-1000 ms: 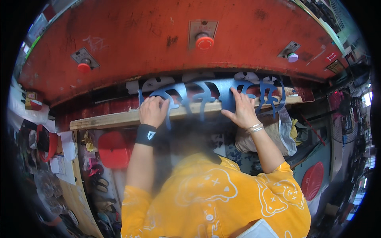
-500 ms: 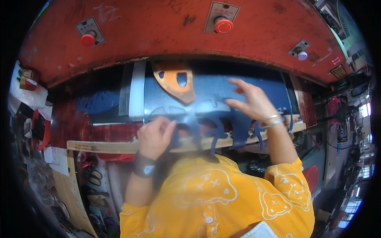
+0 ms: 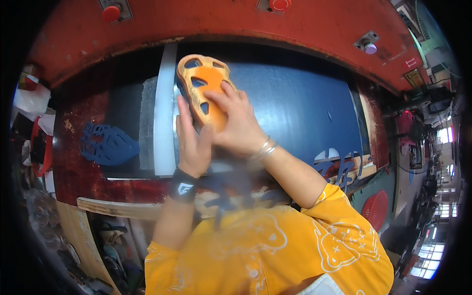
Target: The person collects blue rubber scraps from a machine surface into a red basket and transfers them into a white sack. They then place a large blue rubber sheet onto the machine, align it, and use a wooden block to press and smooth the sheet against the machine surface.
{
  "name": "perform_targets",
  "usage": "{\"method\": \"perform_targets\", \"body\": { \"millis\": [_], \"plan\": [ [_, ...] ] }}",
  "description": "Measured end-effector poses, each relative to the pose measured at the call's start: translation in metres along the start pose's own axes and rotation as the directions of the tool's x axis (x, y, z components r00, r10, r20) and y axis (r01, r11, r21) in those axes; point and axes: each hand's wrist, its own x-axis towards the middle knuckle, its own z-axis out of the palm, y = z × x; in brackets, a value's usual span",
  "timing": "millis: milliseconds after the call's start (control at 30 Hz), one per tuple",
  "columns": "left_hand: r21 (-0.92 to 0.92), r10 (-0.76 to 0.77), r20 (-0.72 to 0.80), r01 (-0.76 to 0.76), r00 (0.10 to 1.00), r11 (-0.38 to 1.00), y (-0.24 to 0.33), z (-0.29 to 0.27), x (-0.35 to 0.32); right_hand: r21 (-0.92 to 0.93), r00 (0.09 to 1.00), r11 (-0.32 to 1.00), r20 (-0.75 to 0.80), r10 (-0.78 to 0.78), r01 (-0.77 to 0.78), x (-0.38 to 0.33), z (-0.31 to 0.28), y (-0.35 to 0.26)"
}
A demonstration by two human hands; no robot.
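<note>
An orange sole-shaped cutting die (image 3: 214, 76) with several cut-through openings lies tilted on the blue sheet (image 3: 290, 113). My right hand (image 3: 239, 120) reaches across the die's near half, its fingers bent over the top face and its palm covering the near right part. Along the die's left edge stands my left hand (image 3: 192, 142). Its fingers are stretched straight beside that edge, and its thumb is near the die's near end, close to my right hand. The near tip of the die is hidden by the hands.
Above the work surface spans a red machine front (image 3: 196, 22) with push buttons. A white strip (image 3: 164, 113) borders the sheet's left side. A blue cut-out piece (image 3: 109, 142) lies farther left. Slotted blue scrap (image 3: 339, 164) hangs over the wooden front rail (image 3: 115, 207).
My right hand has come left onto the die, and my left hand has moved up beside it. The die has shifted nearer and now shows whole. The near scrap has dropped toward my front.
</note>
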Motion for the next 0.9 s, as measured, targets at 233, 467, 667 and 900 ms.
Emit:
{"method": "perform_targets", "body": {
  "millis": [233, 467, 667, 900],
  "plan": [
    [0.853, -0.076, 0.330, -0.263, 0.941, 0.451, 0.016, -0.008, -0.014, 0.756, 0.989, 0.637, 0.099, 0.112, -0.148, -0.007, -0.033, 0.018],
    [0.866, 0.030, 0.293, -0.278, 0.956, 0.416, 0.011, 0.000, -0.018, 0.236, 0.988, 0.961, -0.015, 0.154, -0.146, -0.017, -0.080, 0.043],
    [0.860, 0.040, 0.294, -0.282, 0.955, 0.425, 0.009, -0.004, -0.013, -0.423, 0.997, 0.906, 0.067, 0.033, -0.001, -0.026, -0.069, 0.052],
    [0.811, 0.038, 0.281, -0.259, 0.959, 0.524, 0.004, -0.008, 0.001, -0.440, 0.990, 0.898, 0.137, 0.034, 0.030, -0.016, -0.072, 0.055]
  ]
}}
